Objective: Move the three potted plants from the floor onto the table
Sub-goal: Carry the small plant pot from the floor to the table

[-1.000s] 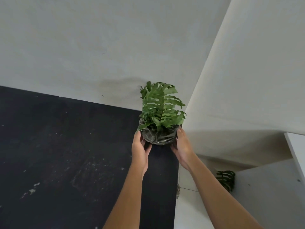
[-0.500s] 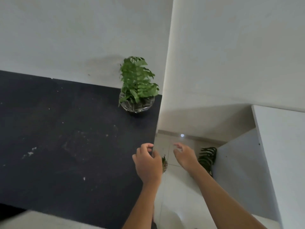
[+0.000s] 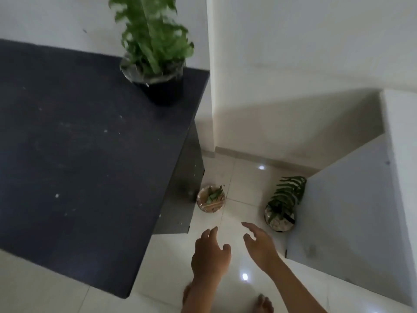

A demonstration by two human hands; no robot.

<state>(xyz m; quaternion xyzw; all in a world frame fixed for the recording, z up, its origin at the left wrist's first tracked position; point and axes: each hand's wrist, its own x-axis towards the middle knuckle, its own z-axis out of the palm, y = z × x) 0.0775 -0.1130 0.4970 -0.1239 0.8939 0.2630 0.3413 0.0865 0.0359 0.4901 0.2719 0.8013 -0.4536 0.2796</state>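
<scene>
Green fern (image 3: 153, 39) now stands released; both hands (image 3: 211, 254) lowered floorward.

I see one fern (image 3: 151, 39) in a dark pot (image 3: 161, 91) standing upright on the dark bench (image 3: 79, 143), at its far right corner next to the wall. Its fronds are bright green and rise well above the rim, which carries a clear wrapping.

I see a small plant (image 3: 213, 194) in a shallow round tan pot (image 3: 211, 201) on the floor (image 3: 237, 193), just beside the bench's base. It shows only a few short green leaves.

I see a second fern (image 3: 287, 195) in a dark round pot (image 3: 279, 219) on the floor, right of the small plant and apart from it. Its dark fronds lean to the right against a white panel (image 3: 343, 211).
</scene>
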